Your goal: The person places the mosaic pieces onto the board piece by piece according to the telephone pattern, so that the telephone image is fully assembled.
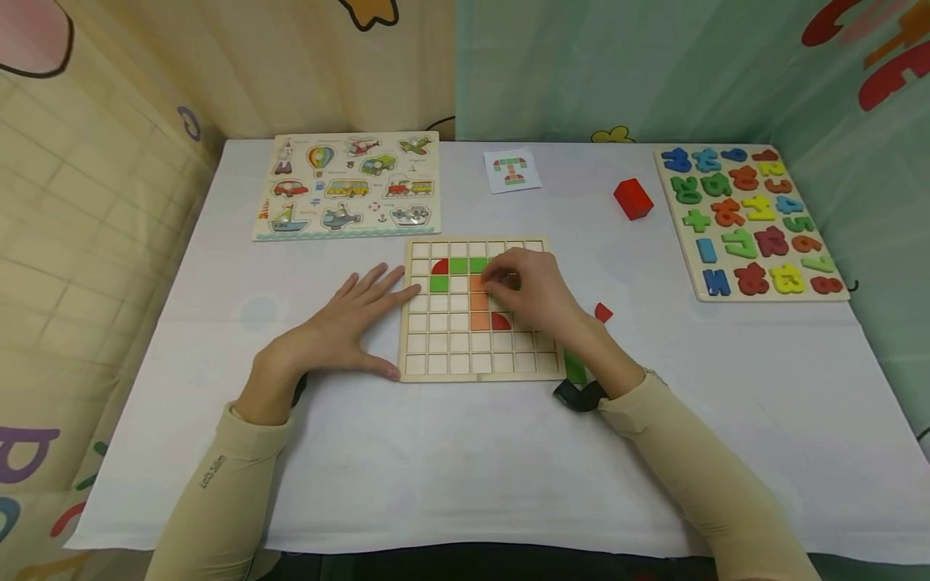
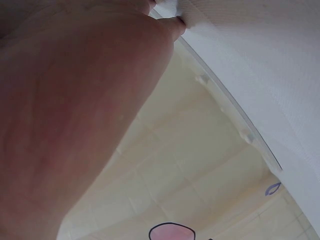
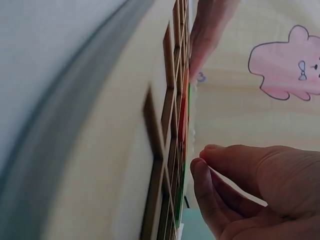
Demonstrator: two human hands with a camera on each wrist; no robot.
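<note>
A wooden grid board (image 1: pixel 481 377) lies flat with red, green and orange pieces in several of its cells. My left hand (image 1: pixel 341 323) is spread at the board's left side, fingertips at its edge and the thumb by the lower left corner. Over the right half of the board, my right hand (image 1: pixel 534 290) has its thumb and forefinger brought together. In the right wrist view the tips of this right hand (image 3: pixel 240 190) meet close above the grid, with no clear piece showing between them. A red quarter-round piece (image 1: pixel 500 321) sits in a cell below the hand.
A red piece (image 1: pixel 603 312) and a green piece (image 1: pixel 575 368) lie right of the board. Behind it are a vehicle puzzle (image 1: pixel 349 230), a pattern card (image 1: pixel 513 170) and a red block (image 1: pixel 633 199). A number-shape puzzle (image 1: pixel 751 222) lies at the right.
</note>
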